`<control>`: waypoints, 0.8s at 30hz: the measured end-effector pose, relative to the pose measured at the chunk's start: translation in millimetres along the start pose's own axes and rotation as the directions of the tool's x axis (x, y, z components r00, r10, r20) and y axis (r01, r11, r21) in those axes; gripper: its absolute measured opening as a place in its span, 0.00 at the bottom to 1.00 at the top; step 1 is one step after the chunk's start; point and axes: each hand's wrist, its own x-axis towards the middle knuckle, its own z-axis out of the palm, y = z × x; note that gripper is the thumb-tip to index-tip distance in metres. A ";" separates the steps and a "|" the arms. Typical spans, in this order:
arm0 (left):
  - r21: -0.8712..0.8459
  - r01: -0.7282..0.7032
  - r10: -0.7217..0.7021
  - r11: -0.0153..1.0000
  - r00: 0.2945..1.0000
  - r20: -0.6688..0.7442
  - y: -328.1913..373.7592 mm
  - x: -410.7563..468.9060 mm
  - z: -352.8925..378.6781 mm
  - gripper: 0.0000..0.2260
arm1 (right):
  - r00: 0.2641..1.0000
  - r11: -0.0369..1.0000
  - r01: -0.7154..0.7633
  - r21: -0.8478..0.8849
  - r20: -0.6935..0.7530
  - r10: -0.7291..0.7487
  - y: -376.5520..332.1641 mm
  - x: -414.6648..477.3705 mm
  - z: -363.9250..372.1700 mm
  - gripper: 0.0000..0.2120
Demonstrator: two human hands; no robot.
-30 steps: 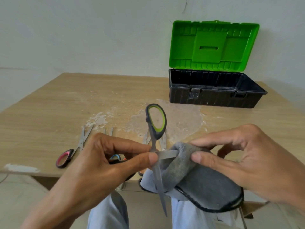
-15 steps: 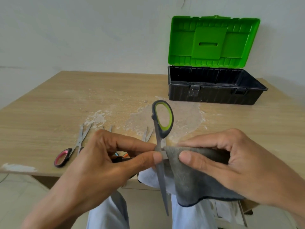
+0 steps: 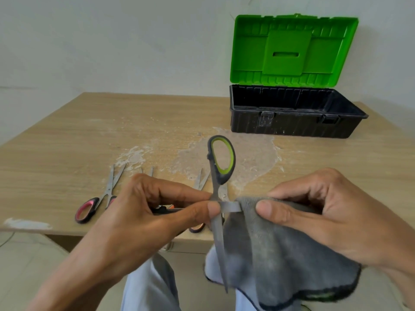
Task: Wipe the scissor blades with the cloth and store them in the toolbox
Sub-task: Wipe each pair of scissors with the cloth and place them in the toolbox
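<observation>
Green-handled scissors (image 3: pixel 221 163) in mid-air between both hands, just above the near edge of the surface (image 3: pixel 67 142), over the lap. Pinched at the pivot by thumb and forefinger of left hand (image 3: pixel 157 212). Spread wide open: one blade level, pointing right into the grey cloth (image 3: pixel 280 254); other blade pointing down and near, handle loop up at the far end, long axis roughly near-far. Right hand (image 3: pixel 336 218) curled on the cloth, thumb and fingers pinching a fold over the level blade, rest of cloth hanging below. One toolbox (image 3: pixel 292 122) far right, well apart from both hands, green lid (image 3: pixel 294 48) upright and open. One cloth. On the surface, one red-handled scissors (image 3: pixel 86 209) at left, tips pointing far. Probably two other pairs (image 3: pixel 202 179) partly hidden behind left hand and held scissors; count unsure.
</observation>
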 end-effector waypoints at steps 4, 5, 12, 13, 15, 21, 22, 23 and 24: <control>-0.074 0.030 -0.031 0.997 1.000 -0.002 2.7 -0.4 5.2 0.04 | 0.999 0.999 -0.038 0.032 -0.029 0.039 4.8 -3.6 0.7 0.13; -0.071 0.033 -0.033 0.997 0.999 0.000 3.0 0.0 6.8 0.04 | 0.998 0.999 -0.030 0.020 -0.046 0.031 6.2 -3.3 2.1 0.15; -0.076 0.032 -0.028 0.997 0.998 0.050 2.5 2.6 4.1 0.05 | 1.000 1.000 -0.011 -0.013 0.011 0.011 -0.4 3.6 11.6 0.11; -0.098 0.036 -0.032 0.995 0.999 0.038 2.1 2.4 2.3 0.05 | 1.000 1.000 -0.019 0.000 0.006 0.019 0.7 2.7 9.3 0.12; -0.120 0.049 -0.048 0.992 0.999 0.015 1.3 1.5 -0.4 0.05 | 0.999 0.999 -0.046 0.004 -0.008 0.046 4.0 1.1 5.7 0.19; -0.126 0.055 -0.056 0.991 0.998 -0.002 3.0 3.0 8.7 0.03 | 0.997 0.999 -0.040 -0.035 -0.074 0.037 10.1 3.0 16.4 0.26; -0.128 0.059 -0.060 0.990 0.998 -0.008 2.9 3.1 9.5 0.03 | 0.996 0.999 -0.040 -0.033 -0.080 0.037 9.8 3.5 18.2 0.25; -0.129 0.061 -0.061 0.990 0.998 -0.002 2.9 2.8 9.0 0.03 | 0.996 0.999 -0.037 -0.031 -0.083 0.034 9.1 3.7 19.7 0.24; -0.132 0.057 -0.057 0.990 0.998 0.009 1.3 2.6 7.4 0.04 | 0.997 0.999 -0.036 -0.024 -0.075 0.035 8.0 3.7 20.5 0.22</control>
